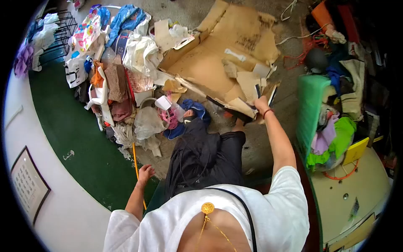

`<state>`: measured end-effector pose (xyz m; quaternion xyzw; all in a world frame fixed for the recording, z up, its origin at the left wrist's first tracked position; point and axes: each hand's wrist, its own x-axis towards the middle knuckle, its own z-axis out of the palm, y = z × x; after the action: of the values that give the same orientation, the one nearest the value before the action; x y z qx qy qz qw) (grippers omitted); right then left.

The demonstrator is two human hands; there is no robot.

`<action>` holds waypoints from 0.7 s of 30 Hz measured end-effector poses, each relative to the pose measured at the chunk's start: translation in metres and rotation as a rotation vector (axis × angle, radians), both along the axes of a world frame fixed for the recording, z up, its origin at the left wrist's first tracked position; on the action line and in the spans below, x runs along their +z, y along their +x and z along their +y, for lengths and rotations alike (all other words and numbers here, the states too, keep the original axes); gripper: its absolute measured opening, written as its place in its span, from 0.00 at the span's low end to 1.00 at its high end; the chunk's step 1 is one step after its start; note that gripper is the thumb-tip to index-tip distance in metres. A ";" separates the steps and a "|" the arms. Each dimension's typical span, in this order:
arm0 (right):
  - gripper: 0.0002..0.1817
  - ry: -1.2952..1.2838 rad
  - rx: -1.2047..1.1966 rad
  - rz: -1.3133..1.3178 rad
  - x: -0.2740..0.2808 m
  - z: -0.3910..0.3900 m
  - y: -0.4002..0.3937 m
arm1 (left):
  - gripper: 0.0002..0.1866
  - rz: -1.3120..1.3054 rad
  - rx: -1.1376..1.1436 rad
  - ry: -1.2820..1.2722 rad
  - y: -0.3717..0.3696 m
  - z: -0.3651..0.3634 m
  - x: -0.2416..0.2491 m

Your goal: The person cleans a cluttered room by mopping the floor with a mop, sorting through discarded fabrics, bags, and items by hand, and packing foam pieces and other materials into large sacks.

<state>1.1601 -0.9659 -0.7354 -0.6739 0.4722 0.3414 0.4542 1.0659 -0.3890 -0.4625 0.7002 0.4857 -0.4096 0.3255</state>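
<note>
My right hand [262, 105] is closed on the near edge of some torn cardboard [243, 106], which has a dark strip along its side. That piece lies at the front of a large flattened brown cardboard box [239, 31] on the floor. A white bone-shaped piece [235, 55] rests inside the box. My left hand [145, 174] hangs in the air at my left side, holding nothing, its fingers loosely bent and apart. Close beside it runs a thin yellow pole [136, 161]. Between my hands are my legs in black trousers [201, 155].
A heap of plastic bags [147, 122], cloth and paper covers the floor to the left. At right stand a green plastic bin [311, 113] and a pale tabletop [357, 197]. Pink-red string [300, 54] lies beyond the cardboard. A framed sheet [28, 185] hangs on the left wall.
</note>
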 end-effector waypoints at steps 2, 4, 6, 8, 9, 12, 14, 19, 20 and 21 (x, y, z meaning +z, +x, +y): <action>0.13 0.067 -0.070 -0.018 0.052 -0.020 -0.005 | 0.12 -0.044 0.087 0.063 -0.013 -0.002 0.032; 0.13 0.153 -0.142 -0.005 0.119 -0.042 -0.007 | 0.11 -0.040 0.090 0.069 -0.035 -0.012 0.062; 0.13 0.199 -0.184 -0.014 0.143 -0.070 -0.023 | 0.13 0.041 0.042 0.098 -0.044 -0.039 0.082; 0.13 0.185 -0.182 -0.011 0.169 -0.097 -0.027 | 0.13 0.031 0.030 -0.007 -0.048 -0.058 0.085; 0.13 0.167 -0.164 0.008 0.197 -0.111 -0.021 | 0.14 0.040 0.014 -0.107 -0.052 -0.067 0.088; 0.13 0.173 -0.207 -0.108 0.236 -0.149 -0.005 | 0.14 0.005 0.019 -0.144 -0.023 -0.108 0.086; 0.12 0.221 -0.271 -0.174 0.255 -0.172 0.016 | 0.14 -0.068 0.063 -0.139 -0.004 -0.120 0.072; 0.10 0.284 -0.335 -0.152 0.322 -0.221 0.109 | 0.14 -0.148 0.018 -0.094 0.070 -0.153 0.051; 0.11 0.294 -0.310 -0.146 0.333 -0.233 0.129 | 0.14 -0.170 0.015 -0.120 0.090 -0.161 0.042; 0.12 0.193 -0.264 -0.033 0.364 -0.239 0.161 | 0.13 -0.156 0.043 -0.141 0.112 -0.167 0.033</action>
<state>1.3214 -1.2048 -0.3715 -0.5649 0.5142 0.3112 0.5654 1.1778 -0.5561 -0.4298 0.6948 0.4438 -0.3799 0.4196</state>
